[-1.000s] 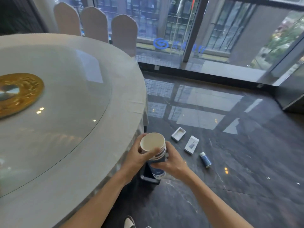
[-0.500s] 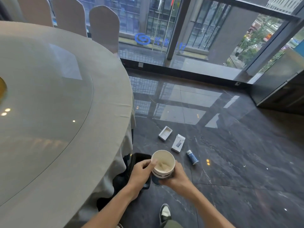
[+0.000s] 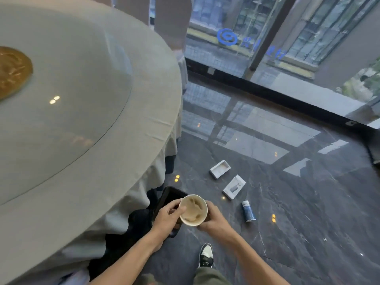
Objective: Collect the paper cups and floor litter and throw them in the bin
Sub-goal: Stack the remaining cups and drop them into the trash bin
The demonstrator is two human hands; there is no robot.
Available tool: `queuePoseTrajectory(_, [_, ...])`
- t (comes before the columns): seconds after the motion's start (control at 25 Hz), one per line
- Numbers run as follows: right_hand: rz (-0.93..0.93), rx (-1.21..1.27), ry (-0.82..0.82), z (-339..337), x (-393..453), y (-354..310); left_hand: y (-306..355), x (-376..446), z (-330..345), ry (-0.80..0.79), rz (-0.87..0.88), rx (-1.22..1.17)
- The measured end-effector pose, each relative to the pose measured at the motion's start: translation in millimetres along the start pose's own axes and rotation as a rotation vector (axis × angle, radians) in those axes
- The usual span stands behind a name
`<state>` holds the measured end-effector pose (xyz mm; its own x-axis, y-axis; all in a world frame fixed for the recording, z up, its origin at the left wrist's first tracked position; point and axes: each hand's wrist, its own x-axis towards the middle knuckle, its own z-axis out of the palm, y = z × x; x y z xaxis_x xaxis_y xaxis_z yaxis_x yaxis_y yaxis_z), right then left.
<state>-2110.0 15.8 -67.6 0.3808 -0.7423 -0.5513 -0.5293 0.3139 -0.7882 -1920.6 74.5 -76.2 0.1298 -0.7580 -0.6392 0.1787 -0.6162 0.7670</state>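
Head view: both hands are on the paper cup (image 3: 193,209), held low over the dark floor (image 3: 308,233) next to the round desk (image 3: 82,120). Left hand (image 3: 167,218) has its fingers curled onto the cup's left rim and wall. Right hand (image 3: 214,220) wraps the cup's right side from below. The cup's mouth faces the camera, with crumpled paper-like stuff inside; can't tell what it is.

A black bin (image 3: 167,197) sits on the floor under the desk edge, right behind the cup and left hand and partly hidden by them. The cup overlaps the bin's rim in the picture; can't tell whether they touch.

Litter on the floor to the right of the cup:
- A small white tray-like box (image 3: 220,169), farthest away.
- A flat white box (image 3: 234,187) just beside it, nearer.
- A blue-and-white cup (image 3: 248,211) lying on its side, nearest the right hand but apart from it.

The desk has a grey cloth, a glass turntable (image 3: 61,99) and a gold centre disc (image 3: 12,70) at the left edge. A covered chair (image 3: 172,19) stands behind it and a glass wall (image 3: 287,38) beyond. One shoe (image 3: 206,255) shows at the bottom.
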Motion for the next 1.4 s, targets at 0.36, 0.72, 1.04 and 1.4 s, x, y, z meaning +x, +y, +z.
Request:
queuePoseTrajectory(0.36, [0.312, 0.013, -0.308, 4, 86, 35, -90, 57, 13, 0.334, -0.132, -0.097])
queuePoseTrajectory(0.72, [0.394, -0.182, -0.113, 96, 216, 171, -224, 200, -20, 0.305, -0.339, -0.029])
queuePoseTrajectory(1.04, [0.415, -0.427, -0.247, 127, 300, 260, -311, 282, -14, 0.289, -0.498, -0.021])
queuePoseTrajectory(1.4, [0.394, -0.46, -0.32, 139, 324, 280, -325, 302, -9, 0.398, -0.595, 0.004])
